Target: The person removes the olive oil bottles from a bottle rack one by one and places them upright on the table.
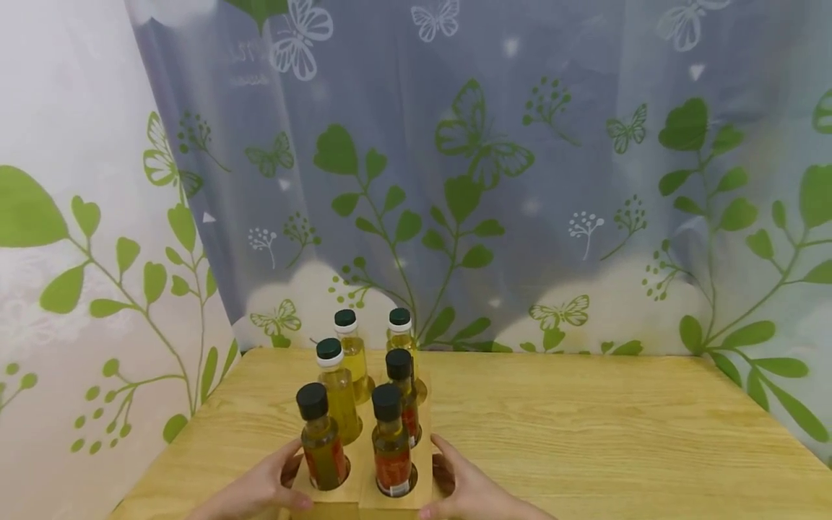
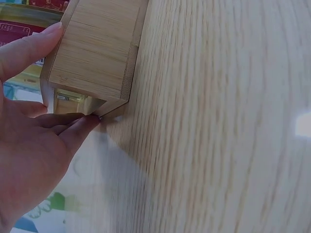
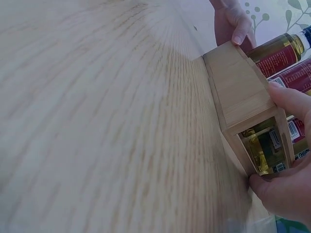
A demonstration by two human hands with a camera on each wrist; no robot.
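A light wooden bottle rack (image 1: 359, 492) stands at the near side of the table, holding several glass bottles in two rows. Three of them, such as the middle left bottle (image 1: 339, 397), have dark green caps with white collars. The other three have black caps, among them the front left bottle (image 1: 323, 455) and front right bottle (image 1: 392, 462), with red labels. My left hand (image 1: 263, 485) grips the rack's left side, thumb at the top front edge and fingers low at the open side. My right hand (image 1: 469, 491) holds the right side the same way.
The wood-grain table (image 1: 585, 426) stretches away to the right and behind the rack. A curtain (image 1: 552, 180) with green leaves and butterflies hangs along the table's back edge, and a pale patterned sheet (image 1: 84, 303) hangs at the left.
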